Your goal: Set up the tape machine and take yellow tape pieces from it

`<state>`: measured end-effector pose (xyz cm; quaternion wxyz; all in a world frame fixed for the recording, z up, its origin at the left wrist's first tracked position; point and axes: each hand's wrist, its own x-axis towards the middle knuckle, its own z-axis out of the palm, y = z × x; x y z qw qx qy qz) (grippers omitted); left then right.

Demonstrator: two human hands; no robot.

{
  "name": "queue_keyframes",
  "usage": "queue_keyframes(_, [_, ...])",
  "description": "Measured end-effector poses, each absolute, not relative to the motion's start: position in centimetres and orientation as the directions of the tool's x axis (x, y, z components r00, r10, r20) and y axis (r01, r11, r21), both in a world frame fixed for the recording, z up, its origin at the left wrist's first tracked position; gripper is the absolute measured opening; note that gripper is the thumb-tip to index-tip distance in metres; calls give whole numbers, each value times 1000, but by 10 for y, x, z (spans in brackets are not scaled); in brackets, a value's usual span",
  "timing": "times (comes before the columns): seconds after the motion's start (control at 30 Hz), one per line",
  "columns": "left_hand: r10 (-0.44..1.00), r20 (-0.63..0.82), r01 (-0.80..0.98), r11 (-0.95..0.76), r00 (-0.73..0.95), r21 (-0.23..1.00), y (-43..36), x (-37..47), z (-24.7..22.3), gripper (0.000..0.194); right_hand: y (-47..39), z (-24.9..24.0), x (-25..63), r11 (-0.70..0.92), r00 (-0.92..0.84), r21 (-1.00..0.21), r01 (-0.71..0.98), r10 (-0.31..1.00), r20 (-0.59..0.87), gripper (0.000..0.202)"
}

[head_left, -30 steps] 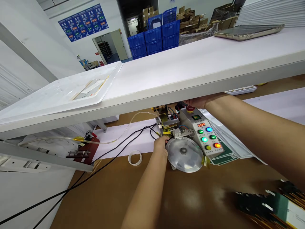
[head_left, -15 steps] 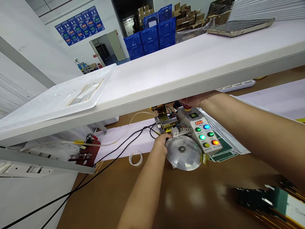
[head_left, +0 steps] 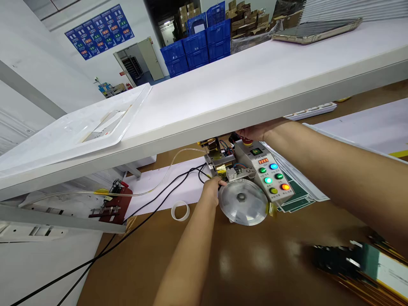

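A small grey tape-cutting machine (head_left: 255,163) with lit buttons (head_left: 273,178) and a round clear reel (head_left: 244,207) stands on the brown bench under a white shelf. My left hand (head_left: 211,190) reaches to the machine's left side, fingertips at the yellow tape outlet next to the reel; what they pinch is too small to see. My right hand (head_left: 255,131) rests on the machine's far top end by a red knob, partly hidden by the shelf edge.
The white shelf (head_left: 242,91) overhangs the bench and carries a clear plastic tray (head_left: 79,127). A tape ring (head_left: 180,211), black cables (head_left: 134,231), a red clamp fixture (head_left: 111,206), green boards (head_left: 298,197) and a blurred dark stack (head_left: 353,261) lie around.
The view has shifted slightly, with the machine and both hands sitting a little higher and further left in frame. Both hands keep their places on the machine.
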<state>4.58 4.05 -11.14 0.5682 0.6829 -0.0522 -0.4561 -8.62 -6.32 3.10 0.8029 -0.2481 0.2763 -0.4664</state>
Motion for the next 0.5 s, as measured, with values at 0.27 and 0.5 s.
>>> queue_keyframes(0.27, [-610,-501,234,-465,614,854,29,63,-123,13,-70,26,-83,464,398,-629,624,-881,-255,28])
queue_keyframes(0.5, [-747,-413,155,-393,521,906,18,62,-132,4,-66,26,-81,453,392,-647,613,-886,-248,27])
